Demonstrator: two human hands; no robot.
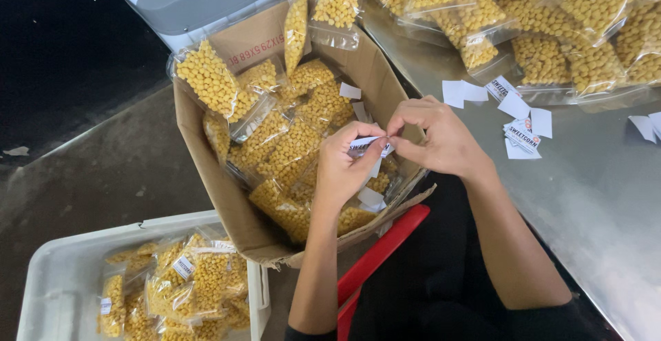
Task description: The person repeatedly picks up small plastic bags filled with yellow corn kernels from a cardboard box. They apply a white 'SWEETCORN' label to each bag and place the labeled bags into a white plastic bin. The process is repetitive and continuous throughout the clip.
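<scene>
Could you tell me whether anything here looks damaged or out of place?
Yes: the cardboard box holding corn bags is torn and frayed at its near corner. Loose label backings lie scattered on the metal table. No corn looks spilled.

The person is wearing dark, black-looking clothing, with a dark sleeve edge just showing at the bottom of the view, leaving both forearms, the left hand [341, 169] and the right hand [441, 138] bare, without gloves, rings or a watch.
</scene>
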